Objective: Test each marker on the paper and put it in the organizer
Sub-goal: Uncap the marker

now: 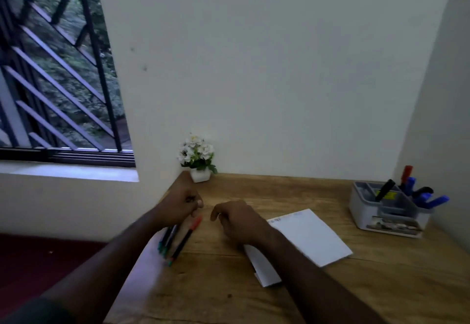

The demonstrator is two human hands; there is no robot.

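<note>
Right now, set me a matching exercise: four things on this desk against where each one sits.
Things:
1. flower pot
2. organizer
3. paper
4. loose markers

Places:
A. far right of the desk, markers standing in it
B. back left corner, against the wall
C. under the left hand
D. desk middle, partly under the right forearm

Pairs: 1-B, 2-A, 3-D, 4-C
</note>
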